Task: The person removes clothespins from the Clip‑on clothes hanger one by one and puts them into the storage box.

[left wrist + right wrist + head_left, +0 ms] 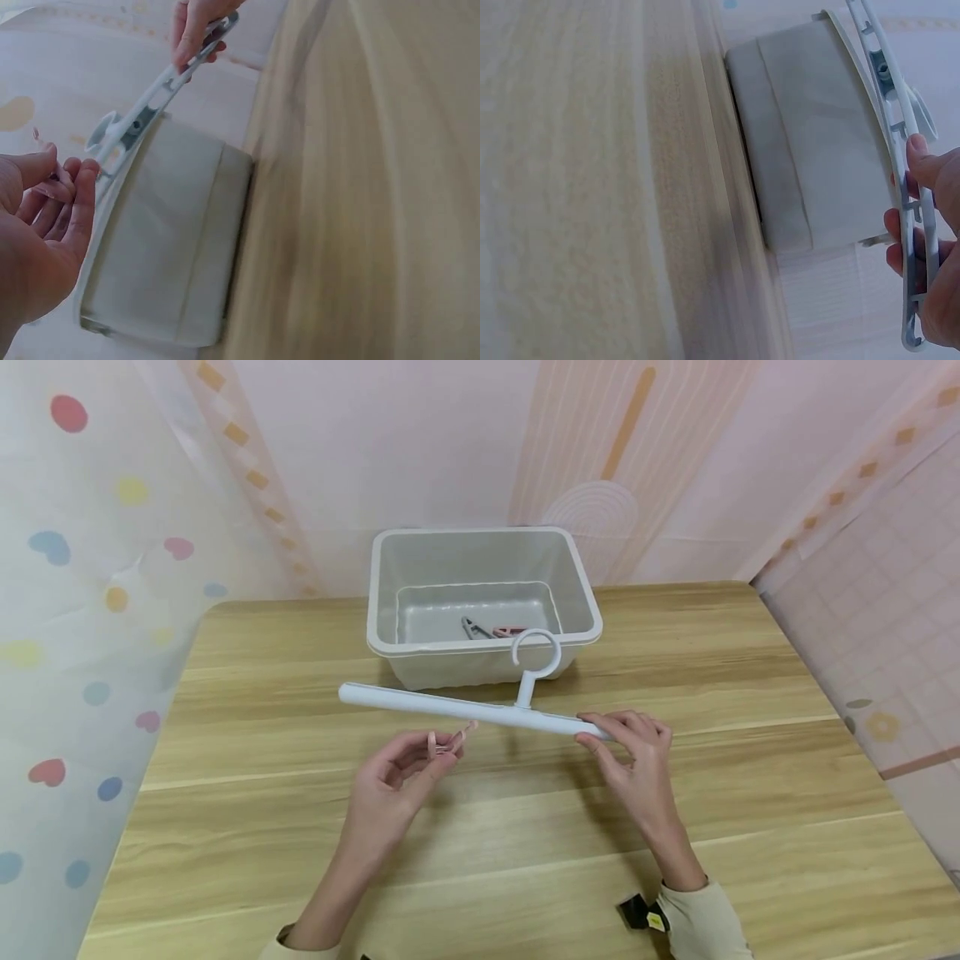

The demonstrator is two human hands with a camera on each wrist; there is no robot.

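Observation:
My right hand [637, 760] grips one end of a pale blue-white hanger bar [442, 703], which is held up off the table with its round hook [557, 653] pointing upward. In the right wrist view the fingers [894, 221] curl round the bar, whose underside is hollow with small cross ribs. Just below the bar's left half, my left hand [393, 789] pinches a small pink clothespin [457, 741] between thumb and fingertips. That clothespin's tip is close under the bar in the head view.
A grey plastic bin [483, 649] stands at the back of the wooden table [480, 877], against a patterned wall. Inside it lie a grey clothespin [474, 628] and a pink clothespin [508, 632]. A black strap end [637, 912] hangs at my right sleeve.

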